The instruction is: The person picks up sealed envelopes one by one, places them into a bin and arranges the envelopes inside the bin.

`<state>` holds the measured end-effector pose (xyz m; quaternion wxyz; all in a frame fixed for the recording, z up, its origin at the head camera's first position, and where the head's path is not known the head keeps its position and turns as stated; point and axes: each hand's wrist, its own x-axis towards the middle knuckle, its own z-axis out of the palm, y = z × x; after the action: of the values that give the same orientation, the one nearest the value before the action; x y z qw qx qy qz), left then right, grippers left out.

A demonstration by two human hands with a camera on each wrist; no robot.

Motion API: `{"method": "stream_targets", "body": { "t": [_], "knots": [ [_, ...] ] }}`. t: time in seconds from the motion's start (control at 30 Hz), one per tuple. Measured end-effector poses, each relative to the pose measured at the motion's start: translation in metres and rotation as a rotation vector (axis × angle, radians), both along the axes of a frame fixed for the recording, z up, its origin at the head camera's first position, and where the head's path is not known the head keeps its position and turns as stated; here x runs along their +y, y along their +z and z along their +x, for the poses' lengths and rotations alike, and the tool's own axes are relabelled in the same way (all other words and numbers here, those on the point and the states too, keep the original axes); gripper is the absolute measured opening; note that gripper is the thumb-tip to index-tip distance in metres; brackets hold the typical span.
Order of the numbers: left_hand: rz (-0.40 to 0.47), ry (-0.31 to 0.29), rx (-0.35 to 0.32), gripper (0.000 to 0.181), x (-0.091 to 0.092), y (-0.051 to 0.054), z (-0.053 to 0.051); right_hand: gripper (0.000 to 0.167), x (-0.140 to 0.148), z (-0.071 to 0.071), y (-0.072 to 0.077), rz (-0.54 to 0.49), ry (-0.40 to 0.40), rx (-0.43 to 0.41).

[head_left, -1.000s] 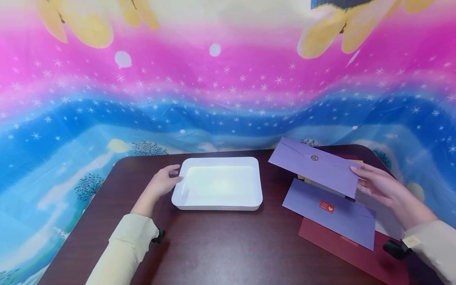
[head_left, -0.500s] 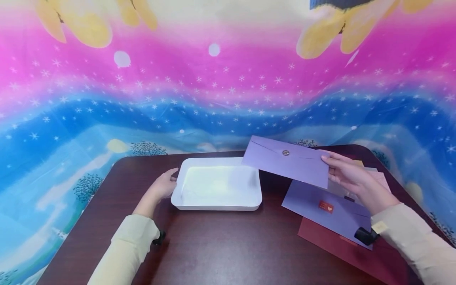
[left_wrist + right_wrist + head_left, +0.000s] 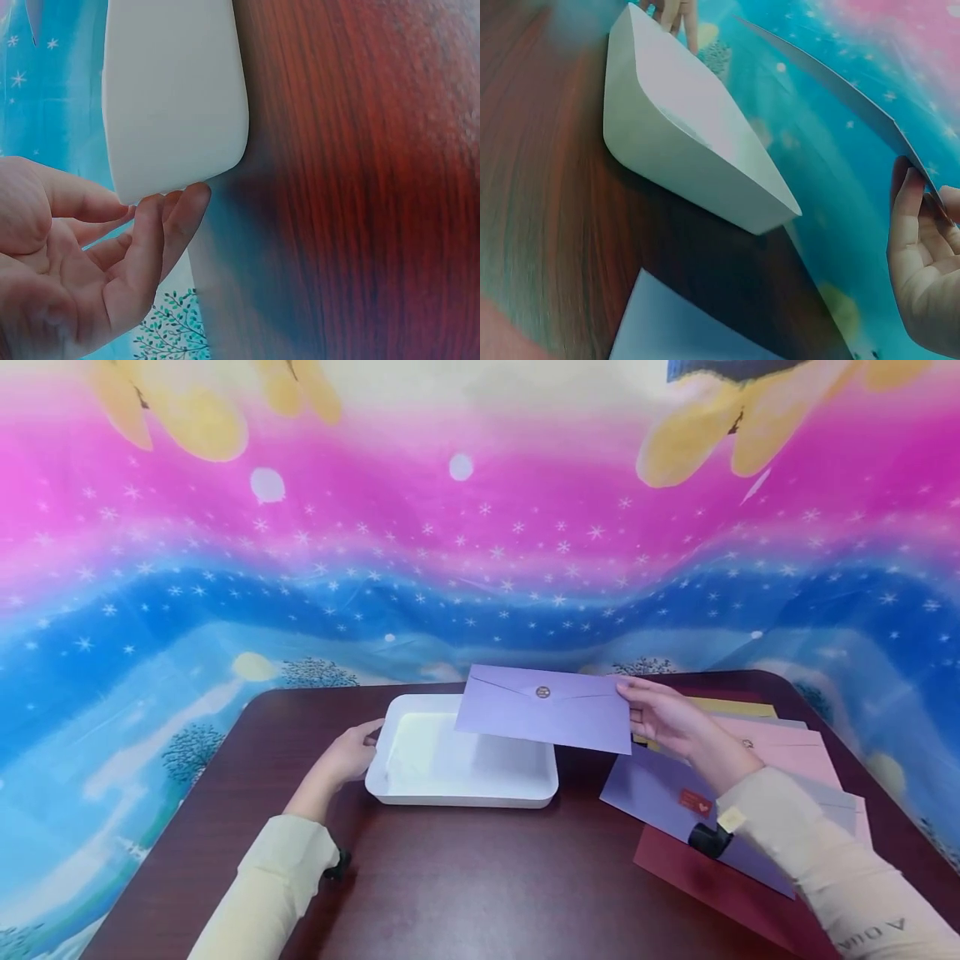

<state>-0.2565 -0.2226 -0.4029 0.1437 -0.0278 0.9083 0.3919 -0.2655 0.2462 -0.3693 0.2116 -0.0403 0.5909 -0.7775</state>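
My right hand [image 3: 663, 714] pinches a light purple envelope [image 3: 543, 710] by its right end, thumb on top and fingers beneath. The envelope, with a round dark seal on its flap, hangs tilted above the right part of a white tray [image 3: 450, 797]. In the right wrist view the envelope [image 3: 847, 94] shows edge-on, apart from the tray [image 3: 682, 161]. My left hand [image 3: 348, 752] is at the tray's left end; in the left wrist view its fingertips [image 3: 196, 196] touch the outer wall, with the thumb tip near the rim.
On the right of the dark wooden table [image 3: 450, 877] lie overlapping envelopes: a purple one [image 3: 652, 789] with a red heart sticker, a dark red one [image 3: 697, 877], a pink one [image 3: 795, 752] and a yellow one [image 3: 738, 706]. A patterned cloth [image 3: 450, 543] hangs behind.
My right hand has carried the light purple envelope leftward from above the other envelopes to over the tray. The left hand has stayed at the tray's left end, its fingers shifting slightly.
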Motion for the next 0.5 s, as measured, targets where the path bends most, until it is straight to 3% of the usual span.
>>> {"method": "stream_targets", "body": {
  "t": [0.2,0.37,0.5],
  "knots": [
    [-0.012,-0.009,0.009,0.066,0.002,0.000,-0.001,0.028,-0.023,-0.009,-0.008,0.023,0.004,-0.009],
    [-0.015,0.002,-0.003,0.066,0.002,0.000,0.000,0.049,-0.042,-0.017,-0.013,0.089,0.020,-0.005],
    [-0.016,0.000,0.001,0.065,0.002,0.001,0.001,0.048,-0.056,-0.024,-0.017,0.102,0.037,0.005]
  ]
}}
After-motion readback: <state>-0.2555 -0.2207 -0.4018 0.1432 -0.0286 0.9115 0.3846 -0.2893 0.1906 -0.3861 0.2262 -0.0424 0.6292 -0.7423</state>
